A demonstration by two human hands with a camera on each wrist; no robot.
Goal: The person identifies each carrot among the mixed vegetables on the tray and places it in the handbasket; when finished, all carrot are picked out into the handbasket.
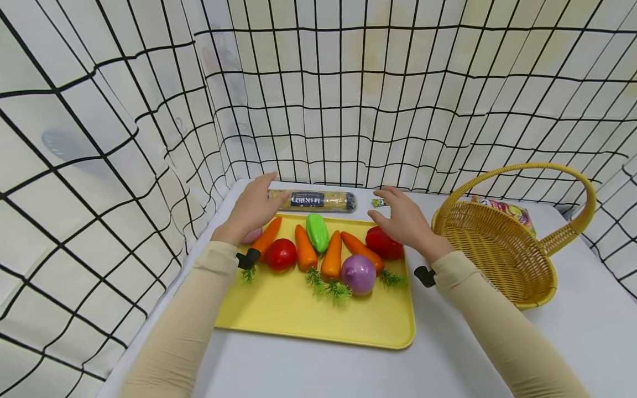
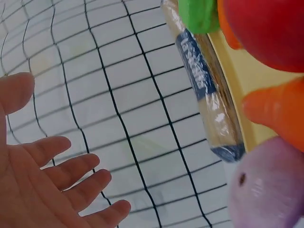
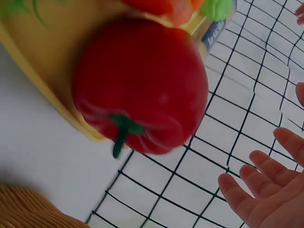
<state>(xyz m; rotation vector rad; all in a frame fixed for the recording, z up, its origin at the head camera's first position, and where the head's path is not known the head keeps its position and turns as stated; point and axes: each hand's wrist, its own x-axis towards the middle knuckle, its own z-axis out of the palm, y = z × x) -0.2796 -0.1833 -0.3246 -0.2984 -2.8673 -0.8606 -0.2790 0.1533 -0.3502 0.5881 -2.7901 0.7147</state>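
My left hand (image 1: 256,204) hovers over the far left of a yellow tray (image 1: 298,318), fingers spread and palm bare in the left wrist view. Under it, a purple onion (image 2: 273,185) shows beside a carrot (image 1: 267,235) and a red tomato (image 1: 281,255). On the other side my right hand (image 1: 403,218) is held up with relaxed fingers, holding nothing. Closest to it lies a red bell pepper (image 3: 142,85) with a green stem, in the tray's far right corner. Between the hands are more carrots (image 1: 332,257), a green vegetable (image 1: 317,233) and a second purple onion (image 1: 359,275).
A wicker basket (image 1: 478,243) with a tall handle stands right of the tray, a colourful snack bag (image 1: 515,214) behind it. Behind the tray lie a pasta pack (image 1: 328,201) and a small bright packet (image 1: 379,202). White cloth with a black grid (image 1: 348,110) encloses the table.
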